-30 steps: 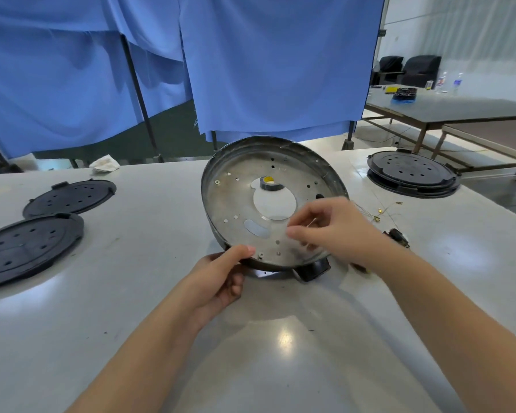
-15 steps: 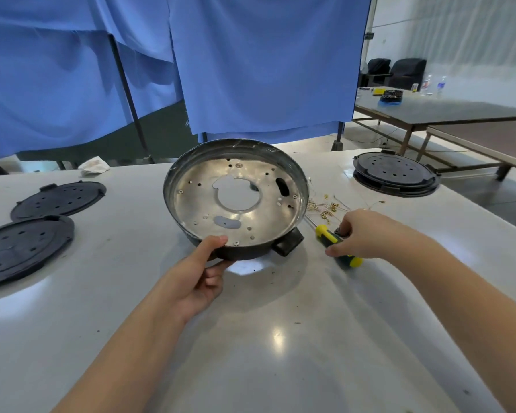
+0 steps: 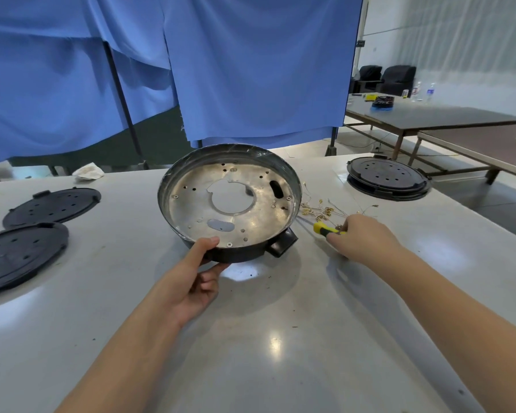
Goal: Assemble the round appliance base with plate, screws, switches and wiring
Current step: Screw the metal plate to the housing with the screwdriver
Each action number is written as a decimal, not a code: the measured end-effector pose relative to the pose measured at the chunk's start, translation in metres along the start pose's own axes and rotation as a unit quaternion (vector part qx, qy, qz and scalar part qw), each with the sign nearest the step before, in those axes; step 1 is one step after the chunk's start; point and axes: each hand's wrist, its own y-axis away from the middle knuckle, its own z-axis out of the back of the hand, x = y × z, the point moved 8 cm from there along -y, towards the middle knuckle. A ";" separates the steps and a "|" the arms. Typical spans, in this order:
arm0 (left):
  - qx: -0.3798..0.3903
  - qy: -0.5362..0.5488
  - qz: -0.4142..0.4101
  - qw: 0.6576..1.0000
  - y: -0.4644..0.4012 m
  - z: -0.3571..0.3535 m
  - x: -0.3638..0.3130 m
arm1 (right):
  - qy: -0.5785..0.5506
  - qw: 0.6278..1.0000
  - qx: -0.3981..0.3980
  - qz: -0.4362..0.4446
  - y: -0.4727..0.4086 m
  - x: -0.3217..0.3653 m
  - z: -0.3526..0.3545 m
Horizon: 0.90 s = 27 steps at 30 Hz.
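Note:
The round appliance base [image 3: 191,210] is a dark pan with a shiny metal plate inside, a large centre hole and several screw holes. It stands tilted on the white table, its inside facing me. My left hand [image 3: 195,281] grips its near rim, thumb on the inside edge. To the right of the base, my right hand [image 3: 361,236] curls around the handle of a yellow-and-black screwdriver [image 3: 325,229] lying on the table. A cluster of thin wires with brass terminals [image 3: 319,210] lies just behind that hand.
Two black perforated plastic covers [image 3: 21,251] [image 3: 52,205] lie at the left. A stack of similar black covers [image 3: 386,177] sits at the back right. A crumpled white cloth [image 3: 88,171] lies at the far edge. Blue curtains hang behind; brown tables stand to the right.
My right hand left the inside of the base and moved right to the screwdriver, closing around its handle. The base tipped back lower while my left hand kept hold of the rim.

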 end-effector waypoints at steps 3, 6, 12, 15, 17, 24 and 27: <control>-0.002 -0.004 -0.001 1.000 0.000 0.000 0.000 | -0.154 0.987 -0.031 -0.013 -0.002 -0.005 0.013; -0.006 -0.003 -0.002 1.000 0.001 0.000 0.000 | -0.306 0.949 -0.075 0.014 0.001 -0.006 0.034; -0.004 -0.010 -0.003 1.000 0.000 0.000 0.000 | -0.377 0.898 -0.198 0.107 0.016 0.005 0.077; -0.001 -0.016 -0.004 1.000 0.000 0.001 -0.001 | -0.395 0.868 -0.258 0.153 0.024 0.015 0.095; 0.006 -0.031 -0.007 0.999 0.000 0.001 -0.002 | -0.409 0.841 -0.296 0.194 0.033 0.026 0.109; 0.019 -0.046 -0.004 0.999 0.000 -0.003 0.000 | -0.479 0.731 -0.374 0.309 0.072 0.064 0.163; 0.018 -0.064 -0.007 0.998 0.000 -0.002 0.000 | -0.520 0.707 -0.321 0.357 0.084 0.085 0.166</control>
